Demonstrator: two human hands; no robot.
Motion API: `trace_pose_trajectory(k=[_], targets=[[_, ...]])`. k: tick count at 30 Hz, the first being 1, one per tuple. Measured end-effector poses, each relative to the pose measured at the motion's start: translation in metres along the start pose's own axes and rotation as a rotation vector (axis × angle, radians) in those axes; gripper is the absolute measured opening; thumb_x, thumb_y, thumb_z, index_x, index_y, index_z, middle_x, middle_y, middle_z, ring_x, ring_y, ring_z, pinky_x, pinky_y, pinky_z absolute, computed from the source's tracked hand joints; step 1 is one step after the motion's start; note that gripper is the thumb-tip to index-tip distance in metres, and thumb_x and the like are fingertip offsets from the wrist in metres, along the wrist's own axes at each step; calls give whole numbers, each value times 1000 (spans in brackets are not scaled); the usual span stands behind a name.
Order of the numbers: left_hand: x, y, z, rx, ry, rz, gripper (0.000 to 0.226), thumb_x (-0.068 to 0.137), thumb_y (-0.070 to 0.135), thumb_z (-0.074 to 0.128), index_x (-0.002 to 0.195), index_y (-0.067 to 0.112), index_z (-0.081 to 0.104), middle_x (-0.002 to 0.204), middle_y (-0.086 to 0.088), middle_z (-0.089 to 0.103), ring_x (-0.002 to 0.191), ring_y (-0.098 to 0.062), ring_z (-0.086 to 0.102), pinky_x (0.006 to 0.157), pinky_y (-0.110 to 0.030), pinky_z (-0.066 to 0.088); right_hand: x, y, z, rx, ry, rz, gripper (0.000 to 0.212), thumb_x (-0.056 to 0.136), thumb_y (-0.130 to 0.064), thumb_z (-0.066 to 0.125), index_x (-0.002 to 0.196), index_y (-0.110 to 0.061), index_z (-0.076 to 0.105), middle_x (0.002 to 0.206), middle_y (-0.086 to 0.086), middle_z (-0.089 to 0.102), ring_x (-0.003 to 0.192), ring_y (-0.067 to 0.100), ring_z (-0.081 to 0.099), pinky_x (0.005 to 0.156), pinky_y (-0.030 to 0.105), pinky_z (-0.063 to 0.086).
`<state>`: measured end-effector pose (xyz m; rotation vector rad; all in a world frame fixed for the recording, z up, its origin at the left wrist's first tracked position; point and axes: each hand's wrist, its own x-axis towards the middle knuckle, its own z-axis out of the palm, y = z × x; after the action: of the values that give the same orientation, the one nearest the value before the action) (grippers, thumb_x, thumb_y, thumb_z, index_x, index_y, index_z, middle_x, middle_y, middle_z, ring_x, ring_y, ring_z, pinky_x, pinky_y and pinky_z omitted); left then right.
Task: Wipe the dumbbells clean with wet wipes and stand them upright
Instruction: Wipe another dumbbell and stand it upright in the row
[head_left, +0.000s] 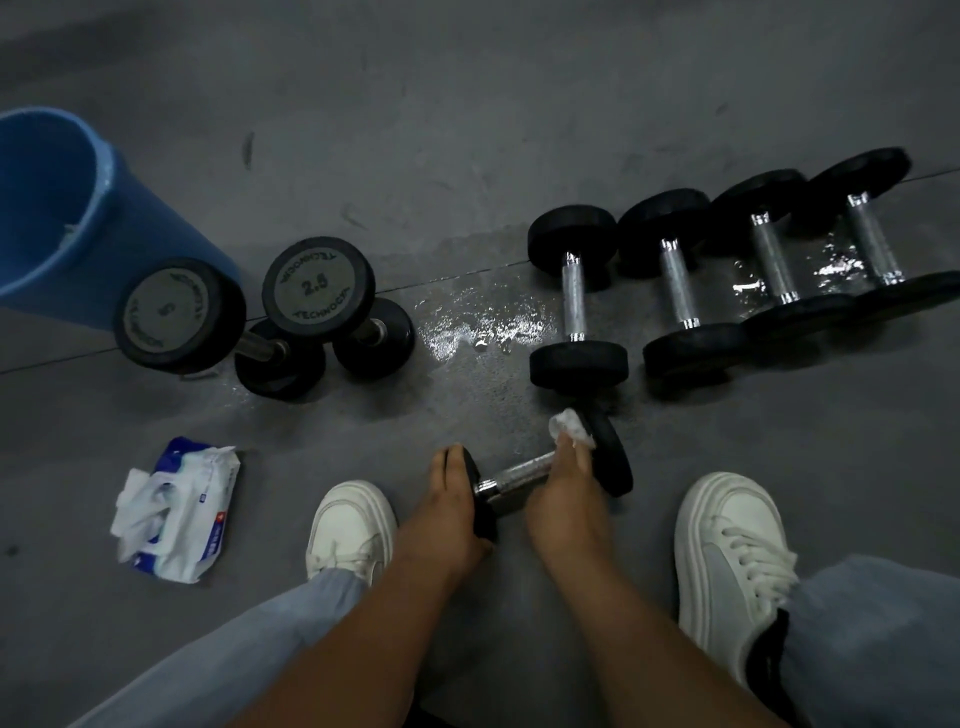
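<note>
Black dumbbell (519, 475): left hand (447, 514) grips one end; right hand (561, 493) holds wipe (569, 426) against other.

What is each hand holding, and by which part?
The left hand grips the dumbbell by its left weight head. The right hand holds a crumpled wet wipe in its fingertips, up against the dumbbell's other head.

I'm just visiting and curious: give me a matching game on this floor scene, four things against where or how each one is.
Things: 1 blue bin; 2 wipes pack; 3 dumbbell marked 2.5; 4 wet wipe.
States: A upright on its end plate; B in the right hand; C at the picture's left edge; D open, near the left shoe.
Pairs: 1-C; 2-D; 3-A; 4-B.
</note>
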<state>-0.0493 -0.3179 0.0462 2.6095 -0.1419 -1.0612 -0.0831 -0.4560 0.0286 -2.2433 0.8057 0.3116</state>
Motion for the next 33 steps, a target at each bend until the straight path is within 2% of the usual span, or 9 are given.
trace_pose_trajectory(k=[4,7,9,12,15,18,20,24,33], targets=[[2,2,-2,-3,11,15,119,70,24,79,154,20,-5,161,7,-6,121,-31,54,86,-37,51,-16,2,2,442,266,131,42,82,13,47,118,-3,59,125,5,50,116,6,49,101,5,26],[5,-1,-1,-13,-7,17,123,67,23,83,155,19,-4,162,4,-4,130,-30,49,95,-39,49,-6,12,1,1195,93,629,13,90,-4,50,81,-11,56,91,8,55,87,13,56,87,21,40],[4,-2,0,-29,-11,21,126,67,22,84,155,17,-5,163,2,-7,137,-29,42,103,-39,45,19,19,-3,1467,-39,855,16,92,-8,46,78,-12,52,85,6,52,86,18,51,91,29,39],[4,0,-2,-47,-14,16,125,70,22,83,156,18,-8,164,1,-12,143,-27,34,108,-37,40,19,12,-17,1880,31,1029,18,98,-3,38,88,-5,53,94,7,53,88,15,52,99,31,37],[4,1,-5,-35,-19,14,125,70,24,82,156,19,-9,164,3,-13,142,-26,36,106,-36,42,8,4,-24,2118,130,1093,17,98,-2,43,85,-1,54,78,11,64,76,14,57,74,22,54],[4,0,-5,-34,-17,11,125,71,22,82,156,18,-9,164,2,-13,141,-27,37,106,-35,41,20,3,-29,2161,160,1149,17,96,-1,49,80,-1,55,49,10,62,65,13,59,47,19,54],[3,2,-5,-35,-26,6,124,71,22,82,156,18,-9,164,0,-13,140,-28,38,107,-35,41,23,7,-27,2226,139,1131,15,95,-2,51,81,0,57,54,10,62,68,13,56,44,20,53],[3,3,-5,-51,-5,24,122,69,21,82,156,16,-4,163,1,-7,138,-28,41,107,-35,41,26,-5,-28,2283,72,1084,10,94,-1,52,86,1,57,78,7,57,70,12,56,44,20,53],[1,3,-3,-34,8,21,120,72,22,80,156,17,-5,163,1,-8,137,-27,42,104,-35,43,23,-20,-20,1972,178,1054,8,95,-5,54,90,-3,61,85,6,61,76,10,59,54,16,55]])
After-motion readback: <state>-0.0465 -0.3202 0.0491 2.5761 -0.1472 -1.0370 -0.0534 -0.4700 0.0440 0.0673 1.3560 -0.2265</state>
